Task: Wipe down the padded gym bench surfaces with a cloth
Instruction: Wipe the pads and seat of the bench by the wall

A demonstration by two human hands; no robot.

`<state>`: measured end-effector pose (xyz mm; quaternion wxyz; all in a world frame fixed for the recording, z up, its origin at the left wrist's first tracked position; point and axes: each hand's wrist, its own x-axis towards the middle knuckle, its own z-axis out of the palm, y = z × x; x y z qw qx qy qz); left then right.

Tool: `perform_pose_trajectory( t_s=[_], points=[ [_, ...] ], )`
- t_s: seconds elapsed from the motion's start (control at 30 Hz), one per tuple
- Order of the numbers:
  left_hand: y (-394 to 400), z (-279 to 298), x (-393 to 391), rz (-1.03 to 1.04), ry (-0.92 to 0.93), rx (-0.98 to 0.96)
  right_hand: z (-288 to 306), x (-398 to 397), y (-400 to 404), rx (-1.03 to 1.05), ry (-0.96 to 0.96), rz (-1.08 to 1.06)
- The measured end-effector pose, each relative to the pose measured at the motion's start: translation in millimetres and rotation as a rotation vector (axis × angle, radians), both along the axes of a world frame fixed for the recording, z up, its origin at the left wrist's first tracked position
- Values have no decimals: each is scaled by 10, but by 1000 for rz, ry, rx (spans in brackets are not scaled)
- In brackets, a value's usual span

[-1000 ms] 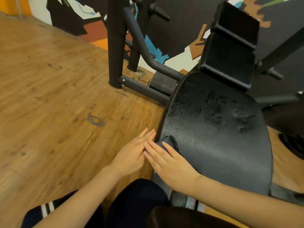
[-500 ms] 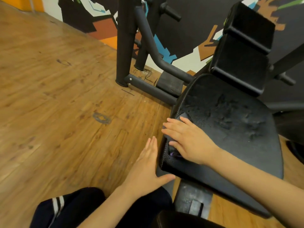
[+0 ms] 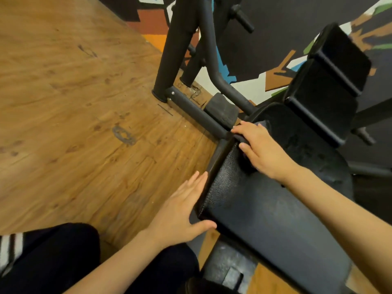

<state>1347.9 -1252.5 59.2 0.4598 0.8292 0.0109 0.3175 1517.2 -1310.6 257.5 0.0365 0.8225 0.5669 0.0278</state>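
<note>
Sliding forward along the seat pad, the right hand has carried the dark cloth from the near corner, where it lay a second ago, up the left rim to the far corner beside the frame's floor bar. Half a second ago it was only midway along that edge. The cloth shows now as a thin dark fold under the fingertips and below the thumb; most of it is hidden beneath the palm. The fingers lie spread and fairly flat, pressing the cloth down rather than bunching it, though whether the thumb pinches a fold I cannot tell.

The left hand has dropped from beside the right hand to the pad's near-left corner. Its fingers are straight and relaxed along the side wall, the thumb hooked under the front edge, steadying and holding nothing.

For the task, this suggests one pass of the left rim is about finished. The broad middle of the seat behind the right wrist, with its scuffed patches, and the upright back pad beyond the fingertips probably remain to be wiped. A likely next stroke would sweep rightward across the seat.
</note>
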Motion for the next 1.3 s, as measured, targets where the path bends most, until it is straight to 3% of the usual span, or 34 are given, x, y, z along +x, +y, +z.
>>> perform_pose_trajectory(
  t_s=[0.07,0.23,0.47,0.63,0.77,0.93,1.13,1.3],
  points=[
    [-22,-26,7,24,-46,-36,-95,-217,-52,-37,-20,69],
    [-70,-73,-88,92,-72,-73,-292,-614,-136,-305,-108,487],
    [-160,-17,-204,240,-53,24,66,-120,70,-196,-131,162],
    [-135,27,-251,264,-85,42,-289,-637,-129,-259,-121,470],
    [-166,51,-261,276,-87,18,-221,-502,-145,-389,-227,520],
    [-153,57,-269,256,-31,-73,0,-279,-39,-256,-192,191],
    [-95,71,-292,257,145,-139,-399,-796,-99,-377,-272,530],
    [-109,21,-256,174,134,-220,-326,-633,-67,-427,-214,563]
  ],
)
